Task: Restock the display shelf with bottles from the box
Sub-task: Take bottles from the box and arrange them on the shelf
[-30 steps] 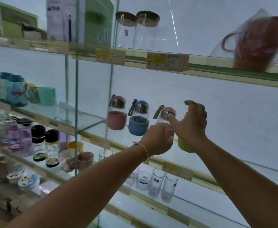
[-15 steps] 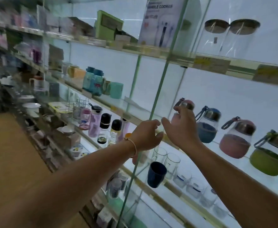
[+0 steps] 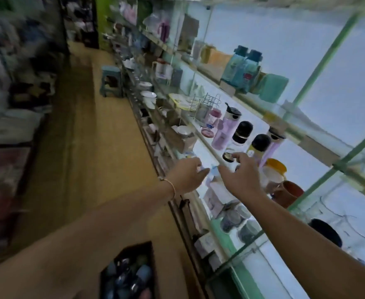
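**Hovering Both Hands in Front of the Display Shelf point(image 3: 324, 59)**

The glass shelf with its green frame is running along the right side of the aisle, its tiers carrying cups, jars and drinkware. A tan floor point(image 3: 73, 147) is stretching away on the left, with blurred stock lining its far side. Down at the bottom edge, a dark box point(image 3: 134, 247) is sitting on the floor just beside the foot of the shelf, and the bottles point(image 3: 142, 272) inside it are lying packed together, bluish and dark, too blurred to count. A small blue-grey stool point(image 3: 110, 83) is standing far down the aisle against the shelf.

On the middle tier, a lilac bottle point(image 3: 224, 130) and two black-capped bottles point(image 3: 243, 131) are standing close together, with an orange-lidded tub point(image 3: 274, 169) and a brown mug point(image 3: 289, 193) nearer the camera.

The right hand point(image 3: 240, 175) is hanging in front of that tier, fingers loosely bent and holding nothing; whether it is touching anything cannot be told. The left hand point(image 3: 186, 178) is floating just beside it, relaxed and empty, a thin bracelet point(image 3: 170, 186) circling its wrist.
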A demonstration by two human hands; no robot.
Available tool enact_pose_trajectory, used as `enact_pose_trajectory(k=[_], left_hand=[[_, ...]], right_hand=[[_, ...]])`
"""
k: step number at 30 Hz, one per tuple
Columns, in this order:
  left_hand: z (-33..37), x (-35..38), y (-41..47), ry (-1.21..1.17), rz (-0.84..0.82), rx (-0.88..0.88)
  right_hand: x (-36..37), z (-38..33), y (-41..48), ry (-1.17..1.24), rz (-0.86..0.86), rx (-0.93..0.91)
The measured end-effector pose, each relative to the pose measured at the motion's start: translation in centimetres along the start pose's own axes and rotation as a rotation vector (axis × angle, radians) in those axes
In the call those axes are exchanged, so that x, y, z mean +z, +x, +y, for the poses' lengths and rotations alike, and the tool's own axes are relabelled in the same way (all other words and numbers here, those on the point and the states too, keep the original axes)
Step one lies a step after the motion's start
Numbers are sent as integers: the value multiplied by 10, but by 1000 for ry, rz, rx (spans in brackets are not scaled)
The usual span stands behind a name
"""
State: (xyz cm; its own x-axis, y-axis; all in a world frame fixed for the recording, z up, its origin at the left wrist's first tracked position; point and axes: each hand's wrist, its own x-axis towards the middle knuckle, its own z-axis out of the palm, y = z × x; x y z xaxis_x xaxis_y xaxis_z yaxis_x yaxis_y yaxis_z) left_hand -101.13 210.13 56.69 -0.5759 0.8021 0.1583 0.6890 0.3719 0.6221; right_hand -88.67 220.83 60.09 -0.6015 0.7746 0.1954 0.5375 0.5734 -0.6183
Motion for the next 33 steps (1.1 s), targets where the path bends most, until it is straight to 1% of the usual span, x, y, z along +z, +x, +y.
enact_pose_trajectory(k=[3, 6, 10, 12, 15, 17, 21, 23, 26, 31, 33], left_hand=[[-48, 10, -21, -4, -26, -187], [-95, 29, -44, -44, -97, -378], [-160, 76, -76, -121, -130, -643], [-186, 104, -96, -134, -134, -728], [-222, 146, -123, -65, -180, -810], [-239, 173, -138, -23, -244, -855], [-277, 239, -165, -123, -322, -906], [-298, 276, -180, -173, -353, -943], [-324, 324, -195, -178, -361, -986], [-381, 406, -214, -240, -341, -991], [-406, 438, -219, -269, -341, -1016]], right_hand=[[54, 16, -4, 6, -175, 40], [108, 36, -14, -7, -312, 74], [185, 72, -31, -60, -541, 88], [221, 93, -42, -78, -655, 99], [271, 122, -56, -113, -791, 103], [305, 143, -69, -131, -847, 91], [369, 190, -99, -161, -947, 149], [402, 213, -113, -175, -1008, 133], [442, 243, -132, -198, -1049, 130], [508, 304, -159, -197, -1134, 186], [535, 329, -165, -226, -1149, 163]])
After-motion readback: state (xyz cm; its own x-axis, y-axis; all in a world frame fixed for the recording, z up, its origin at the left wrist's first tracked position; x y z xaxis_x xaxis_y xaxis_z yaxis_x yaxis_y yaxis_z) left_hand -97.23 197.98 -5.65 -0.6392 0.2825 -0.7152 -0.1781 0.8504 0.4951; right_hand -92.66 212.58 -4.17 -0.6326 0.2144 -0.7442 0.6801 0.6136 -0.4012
